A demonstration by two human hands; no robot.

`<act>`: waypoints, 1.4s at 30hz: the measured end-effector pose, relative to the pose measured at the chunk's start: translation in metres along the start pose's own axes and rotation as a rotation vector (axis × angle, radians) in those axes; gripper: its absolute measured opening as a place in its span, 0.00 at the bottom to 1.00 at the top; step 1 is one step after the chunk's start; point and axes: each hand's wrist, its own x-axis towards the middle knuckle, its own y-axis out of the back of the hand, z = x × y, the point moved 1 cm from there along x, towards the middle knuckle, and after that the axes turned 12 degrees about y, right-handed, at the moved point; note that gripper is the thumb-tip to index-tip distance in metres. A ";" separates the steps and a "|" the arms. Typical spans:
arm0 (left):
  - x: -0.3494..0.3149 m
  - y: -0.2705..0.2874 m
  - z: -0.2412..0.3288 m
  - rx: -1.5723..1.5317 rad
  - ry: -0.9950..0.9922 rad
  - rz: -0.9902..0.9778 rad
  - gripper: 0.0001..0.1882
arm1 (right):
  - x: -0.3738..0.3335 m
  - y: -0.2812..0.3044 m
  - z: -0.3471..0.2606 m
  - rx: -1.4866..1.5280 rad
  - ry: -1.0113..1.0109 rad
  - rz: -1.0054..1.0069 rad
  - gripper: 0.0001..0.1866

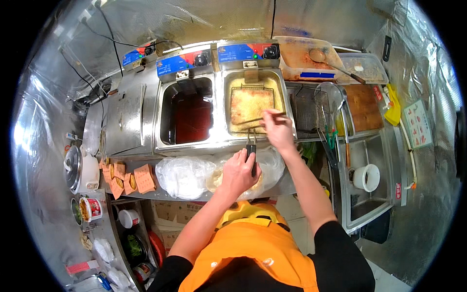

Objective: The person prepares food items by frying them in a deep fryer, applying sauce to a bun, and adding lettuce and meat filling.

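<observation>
My left hand [238, 173] is closed round the black handle [251, 152] of a wire frying basket [272, 90]. The basket sits in the right-hand deep fryer [227, 78], where pale yellow foam [252, 102] bubbles over the oil. What lies under the foam is hidden. Over the near part of the basket, my right hand [277, 130] pinches a thin, dark, stick-like utensil [250, 120], which slants low across the foam. Whether it is one stick or a pair, I cannot make out. Left of this fryer, a second fryer [192, 117] holds still, dark red-brown oil.
Plastic bags [180, 177] and brown paper pouches [144, 178] line the counter's front edge. Right of the fryers are an empty wire basket [305, 114], a strainer [331, 95] and a sink [359, 158] with a white tub [366, 178]. A ladle [318, 56] rests in a crumb-filled box [296, 56] behind.
</observation>
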 end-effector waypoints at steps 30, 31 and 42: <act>0.006 0.007 -0.002 0.008 0.015 -0.036 0.13 | 0.061 0.017 0.009 -0.448 0.400 -0.112 0.10; 0.005 0.007 -0.003 0.009 0.015 -0.011 0.11 | 0.053 0.017 -0.013 -0.426 0.218 -0.229 0.10; 0.001 0.002 0.000 0.003 0.041 -0.004 0.12 | 0.037 -0.007 -0.010 -0.292 0.221 -0.229 0.09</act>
